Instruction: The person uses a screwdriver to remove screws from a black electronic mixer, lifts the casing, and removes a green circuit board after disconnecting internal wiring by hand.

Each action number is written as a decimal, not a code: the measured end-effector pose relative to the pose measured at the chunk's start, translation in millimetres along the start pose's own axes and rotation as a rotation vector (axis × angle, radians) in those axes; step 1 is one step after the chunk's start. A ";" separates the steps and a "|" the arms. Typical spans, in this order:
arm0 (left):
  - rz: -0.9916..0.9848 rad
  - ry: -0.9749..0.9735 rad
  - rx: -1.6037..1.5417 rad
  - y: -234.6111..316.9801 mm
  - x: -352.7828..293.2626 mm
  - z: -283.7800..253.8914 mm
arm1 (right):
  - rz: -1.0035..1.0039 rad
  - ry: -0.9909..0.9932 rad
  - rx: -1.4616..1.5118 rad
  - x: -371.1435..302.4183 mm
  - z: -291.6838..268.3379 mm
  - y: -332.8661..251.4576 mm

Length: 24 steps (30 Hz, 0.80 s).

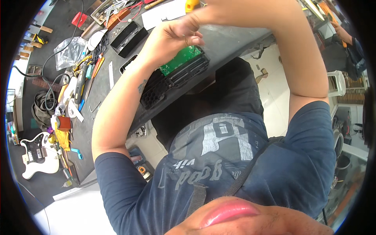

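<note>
My left hand (178, 36) hovers over a black plastic housing (182, 76) with a green circuit board (178, 62) set in it, at the table's near edge. Its fingers are curled in, and whatever they pinch is too small or hidden to name. My right hand (205, 15) meets the left from the right, its fingers blurred and mostly turned from sight. Right beside it shows a bright yellow object (191, 5), partly covered; whether the hand touches it I cannot tell.
Left of the housing are an open black box (129, 39), pliers and screwdrivers (84, 74), a clear plastic bag (71, 53) and a hex key (95, 107). A white guitar body (41, 156) lies far left. At upper right, another person's hand (342, 33) grips something orange.
</note>
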<state>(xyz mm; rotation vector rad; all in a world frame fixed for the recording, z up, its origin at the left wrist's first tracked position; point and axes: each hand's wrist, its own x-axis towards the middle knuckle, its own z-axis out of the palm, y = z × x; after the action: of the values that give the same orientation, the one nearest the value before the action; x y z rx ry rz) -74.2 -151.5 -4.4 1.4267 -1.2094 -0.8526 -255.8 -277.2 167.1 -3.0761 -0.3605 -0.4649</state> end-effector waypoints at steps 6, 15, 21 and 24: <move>-0.011 0.069 0.152 1.8 -8.2 -8.6 | -0.109 -0.069 0.032 21.9 29.0 20.7; 0.067 0.054 0.171 -3.0 -4.5 -12.2 | -0.086 0.120 0.090 14.4 14.1 -5.3; 0.098 -0.013 -0.110 7.7 -6.6 -9.7 | -0.261 0.087 0.086 14.8 37.2 24.4; 0.056 -0.010 -0.094 5.2 -8.9 -12.8 | -0.353 0.357 0.429 14.4 55.1 31.0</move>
<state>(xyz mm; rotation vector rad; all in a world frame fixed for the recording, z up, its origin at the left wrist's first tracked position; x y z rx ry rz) -65.5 -139.5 2.5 1.3086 -1.1964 -0.8672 -219.4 -301.7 119.5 -2.4578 -0.8621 -0.8054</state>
